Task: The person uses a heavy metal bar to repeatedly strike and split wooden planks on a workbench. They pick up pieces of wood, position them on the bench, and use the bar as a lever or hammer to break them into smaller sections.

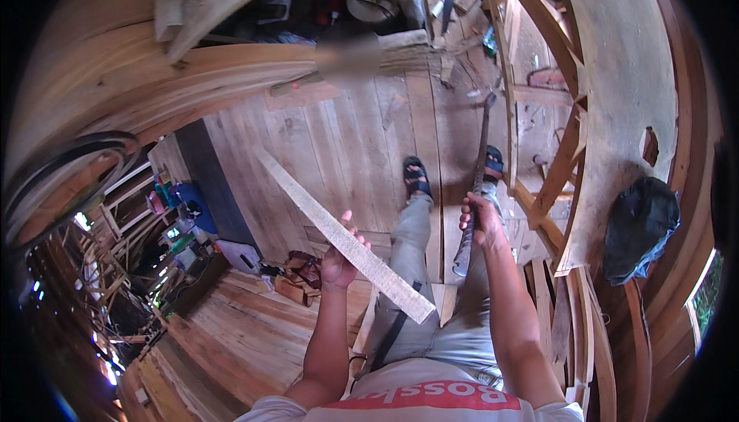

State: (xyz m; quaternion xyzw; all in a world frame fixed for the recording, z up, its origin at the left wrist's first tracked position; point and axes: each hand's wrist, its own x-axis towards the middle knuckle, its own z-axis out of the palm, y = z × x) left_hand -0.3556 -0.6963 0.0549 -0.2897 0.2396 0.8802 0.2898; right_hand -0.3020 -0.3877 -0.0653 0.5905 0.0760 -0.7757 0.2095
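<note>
A long, pale, rough-sawn wooden strip (342, 237) slants across the view, its near end over my lap. My left hand (339, 264) holds it around the middle, with the palm beneath and some fingertips showing past the far edge. My right hand (482, 220) is closed around a long, dark metal bar (483, 141) with a flattened, shiny near end, like a pry bar. The bar points away from me, beside my right sandal (494, 162). The strip and the bar are apart.
Wooden floorboards (339, 137) lie beneath my feet. Right of me stands a wooden frame with crossed braces (556, 164) and a dark cloth (643, 226) on its board. Thick timber (231, 68) crosses the far side. Wood scraps (296, 279) and bottles (163, 197) sit at left.
</note>
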